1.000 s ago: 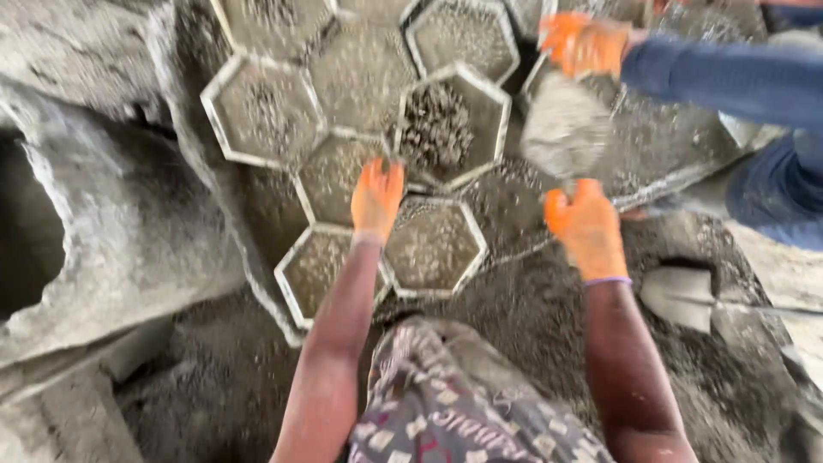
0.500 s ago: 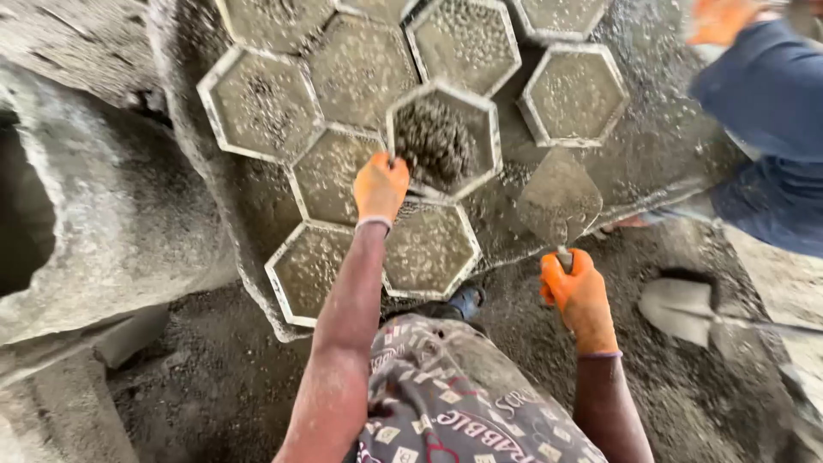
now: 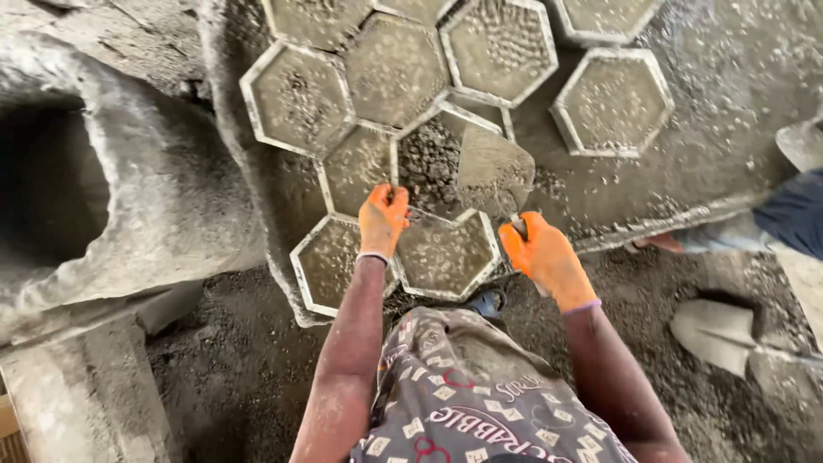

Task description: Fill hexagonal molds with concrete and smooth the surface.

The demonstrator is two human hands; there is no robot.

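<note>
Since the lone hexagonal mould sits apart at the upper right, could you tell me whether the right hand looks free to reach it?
Probably not right away: the right hand is gripping a trowel, though nothing lies across the slab toward the hexagonal mould.

Support is a low concrete slab, wet and grey, speckled with grit. Hexagonal moulds sit directly on it, packed edge to edge in a cluster, all filled with mix; one more hex mould sits apart to the right. Slab edge drops to dirt ground. On the ground: a concrete pipe lying on its side at left, a shovel at right.
</note>
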